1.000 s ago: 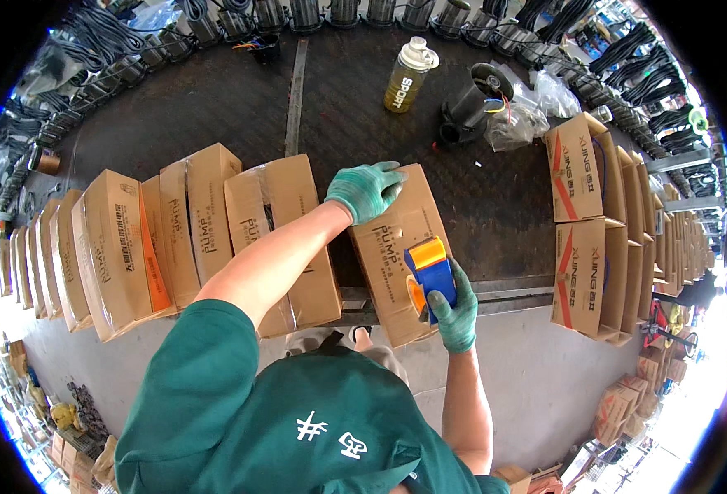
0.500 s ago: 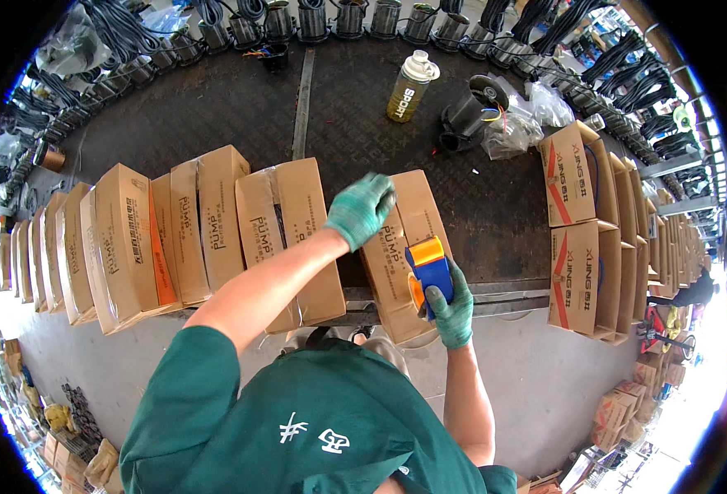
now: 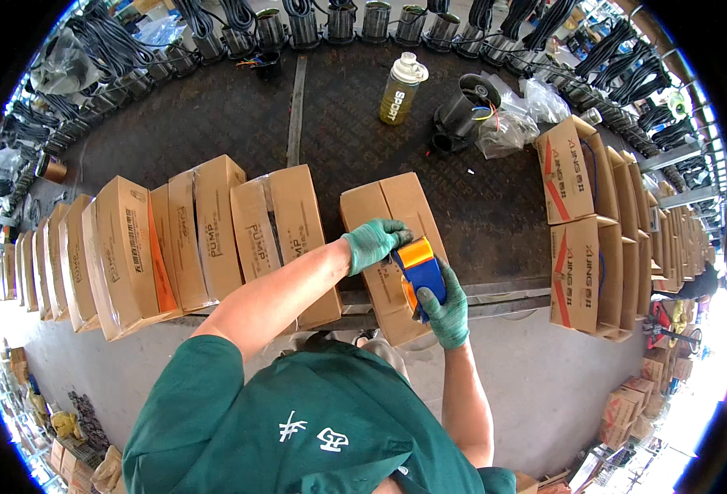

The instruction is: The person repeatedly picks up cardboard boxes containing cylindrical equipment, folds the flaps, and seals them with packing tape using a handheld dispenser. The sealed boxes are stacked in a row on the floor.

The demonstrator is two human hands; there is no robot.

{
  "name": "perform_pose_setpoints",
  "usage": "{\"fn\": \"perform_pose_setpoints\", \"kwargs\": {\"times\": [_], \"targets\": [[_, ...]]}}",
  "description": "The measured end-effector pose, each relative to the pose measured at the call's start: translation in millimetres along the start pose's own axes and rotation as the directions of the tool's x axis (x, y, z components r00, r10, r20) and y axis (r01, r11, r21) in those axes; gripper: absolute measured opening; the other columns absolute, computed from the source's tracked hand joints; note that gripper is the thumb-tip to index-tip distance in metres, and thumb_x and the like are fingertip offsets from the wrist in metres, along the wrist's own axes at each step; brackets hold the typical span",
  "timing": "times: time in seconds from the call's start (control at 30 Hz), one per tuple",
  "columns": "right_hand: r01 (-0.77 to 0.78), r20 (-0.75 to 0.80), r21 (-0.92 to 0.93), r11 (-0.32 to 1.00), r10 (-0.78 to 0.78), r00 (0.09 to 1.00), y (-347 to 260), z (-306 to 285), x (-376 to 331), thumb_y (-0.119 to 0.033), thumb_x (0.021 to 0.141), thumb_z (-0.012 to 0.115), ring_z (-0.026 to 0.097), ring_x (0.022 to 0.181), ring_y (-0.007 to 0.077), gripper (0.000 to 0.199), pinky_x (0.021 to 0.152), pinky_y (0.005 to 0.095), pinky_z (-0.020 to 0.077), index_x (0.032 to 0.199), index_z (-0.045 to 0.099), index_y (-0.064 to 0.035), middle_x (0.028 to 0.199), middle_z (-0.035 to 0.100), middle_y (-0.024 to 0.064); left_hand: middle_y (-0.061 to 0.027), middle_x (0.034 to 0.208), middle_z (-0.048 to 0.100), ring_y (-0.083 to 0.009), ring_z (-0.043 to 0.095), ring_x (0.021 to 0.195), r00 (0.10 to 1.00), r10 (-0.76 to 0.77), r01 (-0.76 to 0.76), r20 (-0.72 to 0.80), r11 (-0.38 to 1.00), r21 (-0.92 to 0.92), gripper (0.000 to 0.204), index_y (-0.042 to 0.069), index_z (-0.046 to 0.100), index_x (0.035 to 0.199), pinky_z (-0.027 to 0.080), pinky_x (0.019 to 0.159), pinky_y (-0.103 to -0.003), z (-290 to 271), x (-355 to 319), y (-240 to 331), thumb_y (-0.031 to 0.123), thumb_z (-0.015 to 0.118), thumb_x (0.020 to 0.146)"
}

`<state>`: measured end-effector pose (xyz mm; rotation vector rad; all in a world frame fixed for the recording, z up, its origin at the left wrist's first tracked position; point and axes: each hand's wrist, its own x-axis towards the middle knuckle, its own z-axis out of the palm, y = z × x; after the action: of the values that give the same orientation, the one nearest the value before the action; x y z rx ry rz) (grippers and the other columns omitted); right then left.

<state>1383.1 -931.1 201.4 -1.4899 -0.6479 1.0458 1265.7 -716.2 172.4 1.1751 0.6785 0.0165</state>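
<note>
A closed brown cardboard box [image 3: 404, 206] lies in front of me at the table's near edge, a lengthwise seam between its top flaps. My right hand [image 3: 448, 311], in a green glove, is wrapped round a blue tape dispenser [image 3: 431, 281] with orange parts, held over the box. My left hand [image 3: 374, 245], gloved too, is at the dispenser's upper end above the box. Its fingers are drawn together by the orange part; what they pinch, if anything, is hidden.
Brown boxes [image 3: 277, 222] stand in a row on the left. Open cartons [image 3: 573, 276] are stacked on the right. Farther back are a drink bottle [image 3: 400, 90], a dark metal motor housing [image 3: 460, 115] and plastic bags [image 3: 507, 132]. Metal cylinders with cables [image 3: 341, 25] line the far edge.
My left hand has come down and nearer, from the box's far left side to the tape dispenser. The right hand with the dispenser has shifted slightly nearer and left.
</note>
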Motion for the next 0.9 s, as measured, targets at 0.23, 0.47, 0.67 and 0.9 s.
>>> {"fn": "perform_pose_setpoints", "kwargs": {"times": [0.23, 0.47, 0.67, 0.9], "targets": [[0.006, 0.005, -0.052, 0.999, -0.005, 1.0, -22, 10, 12, -0.019, 0.095, 0.079, 0.065, 0.076, 0.0089, 0.072, 0.059, 0.024, 0.0556, 0.157, 0.046, -0.0046, 0.114, 0.071, 0.0075, -0.0041, 0.112, 0.072, -0.0146, 0.062, 0.092, 0.813, 0.425, -0.136, -0.398, 0.803, 0.58, 0.034, 0.003, 0.062, 0.137, 0.053, 0.085, -0.031, -129, 95, 35, 0.023, 0.058, 0.109], [-0.124, -0.026, -0.066, 0.99, 0.123, 0.992, -21, 11, 21, -0.018, 0.095, 0.078, 0.064, 0.075, 0.0083, 0.069, 0.055, 0.0248, 0.0554, 0.156, 0.047, -0.0069, 0.112, 0.07, 0.0063, -0.0161, 0.144, 0.063, -0.0284, 0.063, 0.124, 0.885, 0.174, 0.062, -0.432, 0.876, 0.479, 0.052, -0.002, 0.051, 0.151, 0.049, 0.108, -0.041, -154, 139, 4, 0.025, 0.061, 0.108], [-0.202, -0.039, -0.175, 0.964, 0.198, 0.979, -41, 16, 17, -0.019, 0.094, 0.078, 0.066, 0.082, 0.0103, 0.069, 0.068, 0.0268, 0.0589, 0.155, 0.049, -0.0075, 0.114, 0.072, 0.0074, -0.0107, 0.15, 0.061, -0.0322, 0.058, 0.135, 0.945, -0.327, 0.121, 0.033, 0.44, 0.89, 0.055, 0.01, 0.059, 0.147, 0.046, 0.112, -0.05, -173, 174, -12, 0.036, 0.065, 0.099], [-0.418, -0.186, -0.349, 0.839, 0.375, 0.908, -63, -65, -139, -0.022, 0.089, 0.081, 0.07, 0.09, 0.0127, 0.077, 0.079, 0.0316, 0.0594, 0.157, 0.048, -0.007, 0.111, 0.076, 0.0119, -0.0155, 0.13, 0.068, -0.0356, 0.065, 0.123, 0.831, 0.512, 0.204, -0.218, 0.084, 0.975, 0.041, 0.012, 0.062, 0.137, 0.055, 0.098, -0.052, -94, 88, 76, 0.026, 0.065, 0.099]]}}
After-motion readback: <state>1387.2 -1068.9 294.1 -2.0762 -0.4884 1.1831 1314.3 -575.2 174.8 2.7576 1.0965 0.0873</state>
